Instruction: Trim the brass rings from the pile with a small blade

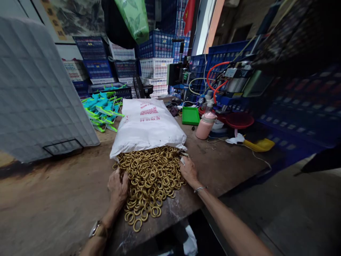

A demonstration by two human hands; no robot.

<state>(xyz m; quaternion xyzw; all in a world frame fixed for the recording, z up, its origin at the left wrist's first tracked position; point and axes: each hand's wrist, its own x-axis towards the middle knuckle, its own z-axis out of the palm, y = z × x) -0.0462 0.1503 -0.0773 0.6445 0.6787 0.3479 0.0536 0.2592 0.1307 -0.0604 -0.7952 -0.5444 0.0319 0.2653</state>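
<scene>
Workshop bkgd, head view: stacked plastic crates (156, 67) at the rear, prob. piled up to save floor space; machine w/ orange hose (236, 81) on the R. Brown table (66, 192) fills the middle, incl. a tall grey quilted panel (39, 89) on the L side and blue-and-green plastic pieces (102, 108) behind.

White sack (149, 124) lies flat w/ its mouth toward the person, prob. so contents run out the near end. Brass-coloured rings (151, 177) sit heaped at that mouth, spreading to near the table's front edge.

L hand (118, 186) is curved against the heap's L flank, thumb apart from fingers; R hand (189, 170) is at the R flank, by the sack's corner, w/ something whitish at the fingers. Hands either side prob. b/c loose rings roll outward. Fingertips partly hidden, so can't tell if either grips anything.

Green tray (190, 115) & pink bottle (205, 126) stand beyond, R of sack, prob. kept out of the rings' way.
</scene>
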